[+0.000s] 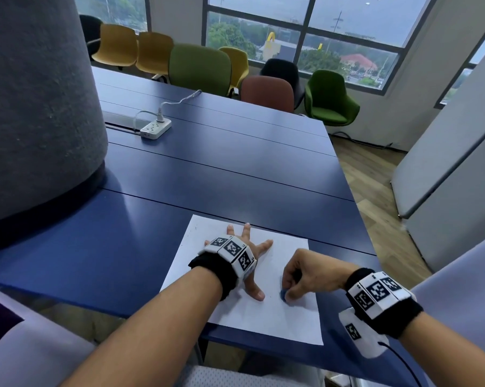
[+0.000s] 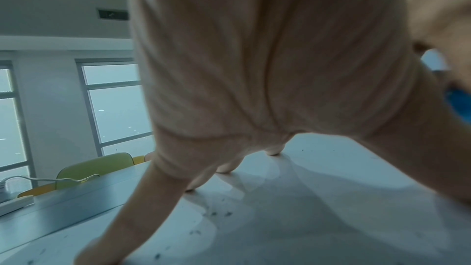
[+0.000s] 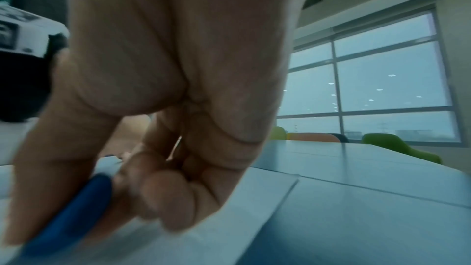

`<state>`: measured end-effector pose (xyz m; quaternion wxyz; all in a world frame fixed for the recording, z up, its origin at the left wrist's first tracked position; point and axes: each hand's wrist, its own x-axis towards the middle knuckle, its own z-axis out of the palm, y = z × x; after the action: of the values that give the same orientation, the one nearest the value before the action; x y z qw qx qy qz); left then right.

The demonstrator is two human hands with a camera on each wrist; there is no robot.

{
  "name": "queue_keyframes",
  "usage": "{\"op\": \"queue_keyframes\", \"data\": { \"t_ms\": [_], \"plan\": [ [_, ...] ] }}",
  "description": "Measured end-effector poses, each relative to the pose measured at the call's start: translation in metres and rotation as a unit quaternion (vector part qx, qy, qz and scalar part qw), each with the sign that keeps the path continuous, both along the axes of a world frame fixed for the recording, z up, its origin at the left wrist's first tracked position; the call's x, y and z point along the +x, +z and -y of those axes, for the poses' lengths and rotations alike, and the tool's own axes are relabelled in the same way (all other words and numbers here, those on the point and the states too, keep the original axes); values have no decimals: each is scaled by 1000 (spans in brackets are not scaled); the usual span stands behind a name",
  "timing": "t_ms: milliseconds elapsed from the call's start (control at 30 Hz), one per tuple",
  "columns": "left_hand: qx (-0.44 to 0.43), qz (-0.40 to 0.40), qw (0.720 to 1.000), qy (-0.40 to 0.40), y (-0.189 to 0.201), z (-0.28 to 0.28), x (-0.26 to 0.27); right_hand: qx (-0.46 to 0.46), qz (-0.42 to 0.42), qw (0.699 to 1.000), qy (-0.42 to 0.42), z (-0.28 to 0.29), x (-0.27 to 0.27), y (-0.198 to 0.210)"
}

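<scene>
The right hand (image 1: 308, 275) is pinching a small blue object (image 1: 283, 294) in curled fingers against the paper sheet (image 1: 263, 319) beneath the grip. Just beside it, the left hand (image 1: 259, 248) is pressing flat, fingers spread.

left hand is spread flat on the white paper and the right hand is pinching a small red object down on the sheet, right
Not quite: the object is blue, not red, as the head view shows and the right wrist view confirms. The rest stands: the left hand is spread flat on the white paper, and the right hand pinches the small blue object down on the sheet.
</scene>
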<state>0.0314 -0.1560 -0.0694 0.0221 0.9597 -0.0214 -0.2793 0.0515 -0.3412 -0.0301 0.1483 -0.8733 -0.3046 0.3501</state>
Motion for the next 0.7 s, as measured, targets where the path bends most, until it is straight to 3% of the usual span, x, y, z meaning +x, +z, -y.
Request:
{"op": "queue_keyframes", "data": {
  "t_ms": [100, 233, 367, 500, 633, 700],
  "plan": [
    [2, 1, 1000, -2, 2, -1, -1, -19, -19, 999, 39, -8, -10, 2],
    [-2, 7, 1000, -5, 3, 0, -2, 42, 45, 998, -12, -15, -2, -2],
    [-2, 3, 1000, -2, 2, -2, -2, -15, -29, 999, 39, -16, -9, 5],
    [-1, 11, 1000, -6, 1, -1, -2, 31, 51, 998, -29, -14, 3, 2],
    [-1, 4, 1000, -2, 1, -1, -2, -25, -32, 998, 41, -13, -12, 5],
    [2, 3, 1000, -4, 3, -1, -3, -18, -22, 999, 30, -12, -9, 4]
  ]
}}
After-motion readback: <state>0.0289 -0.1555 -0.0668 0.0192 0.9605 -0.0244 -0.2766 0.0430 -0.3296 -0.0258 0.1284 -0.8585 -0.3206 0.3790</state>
